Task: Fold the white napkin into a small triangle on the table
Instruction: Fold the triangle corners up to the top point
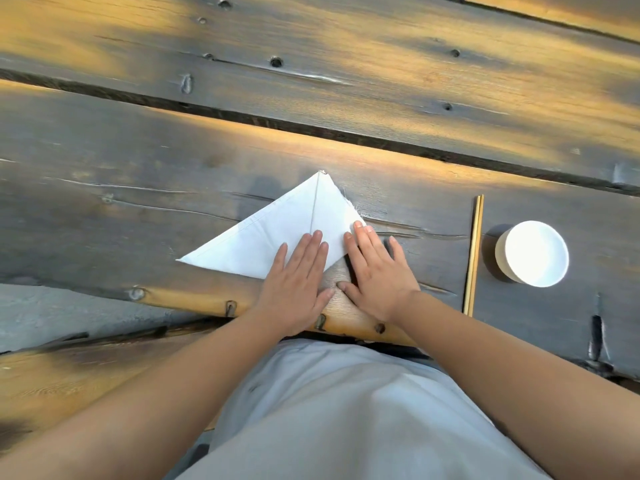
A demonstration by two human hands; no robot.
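The white napkin point(277, 233) lies flat on the dark wooden table point(138, 174), folded into a triangle with its peak pointing away from me and a crease running down from the peak. My left hand point(298, 282) rests palm down on the napkin's near right part, fingers spread. My right hand point(377, 268) lies flat beside it, fingertips on the napkin's right corner, palm on the wood. Neither hand grips anything.
A pair of wooden chopsticks point(473, 254) lies lengthwise to the right of my right hand. Beyond them stands a small white bowl point(533, 252). The table's rough near edge point(194, 301) runs just under my wrists. A dark gap between planks point(311, 129) crosses further back.
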